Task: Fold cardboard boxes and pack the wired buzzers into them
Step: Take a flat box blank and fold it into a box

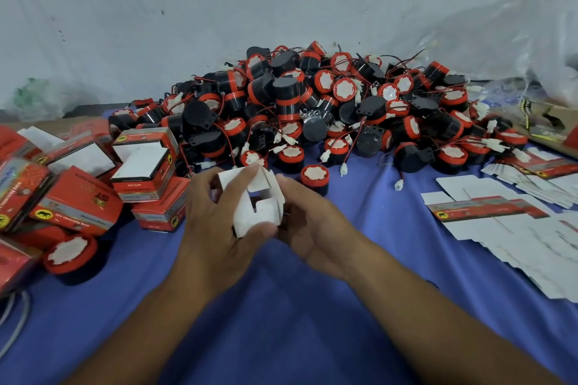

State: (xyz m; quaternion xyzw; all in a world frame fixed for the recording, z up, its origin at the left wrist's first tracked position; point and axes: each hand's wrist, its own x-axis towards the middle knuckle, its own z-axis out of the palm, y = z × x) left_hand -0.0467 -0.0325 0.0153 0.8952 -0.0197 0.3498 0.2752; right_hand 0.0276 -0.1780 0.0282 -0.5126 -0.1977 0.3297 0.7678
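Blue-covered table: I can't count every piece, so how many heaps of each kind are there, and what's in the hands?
Heap of loose wired buzzers: 1
Cluster of folded red boxes: 1
Spread of flat box blanks: 1
In left hand and right hand, half-folded box: 1
Total: 4

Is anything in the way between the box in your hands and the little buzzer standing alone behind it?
Nothing visible. The left hand and right hand hold the box; only blue cloth lies between them and the lone buzzer.
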